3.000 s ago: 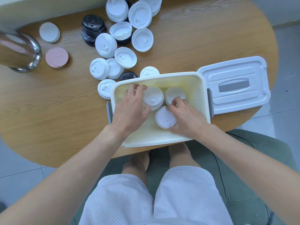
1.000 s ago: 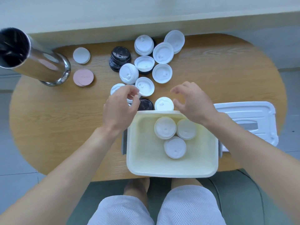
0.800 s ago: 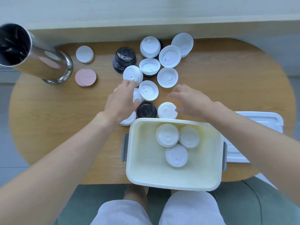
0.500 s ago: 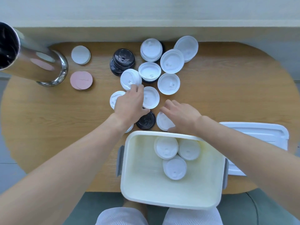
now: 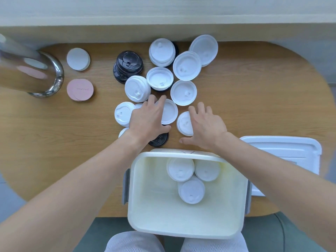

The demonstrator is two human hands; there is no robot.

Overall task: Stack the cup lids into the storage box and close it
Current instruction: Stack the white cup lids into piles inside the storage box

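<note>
Beyond the storage box [image 5: 134, 197], both hands over loose cup lids
Left hand [image 5: 148, 120] lies flat, fingers straight, on a white lid [image 5: 170, 111]; right hand [image 5: 205, 127] is spread wide over another white lid [image 5: 183, 124]; 3 lids [image 5: 190, 191] sit inside.

White cup lids [image 5: 183, 92] scattered beyond the open storage box [image 5: 156, 211] (three stacks inside).

Scattered cup lids [image 5: 183, 93] crowd table [image 5: 254, 99] beyond storage box [image 5: 181, 215].
</note>
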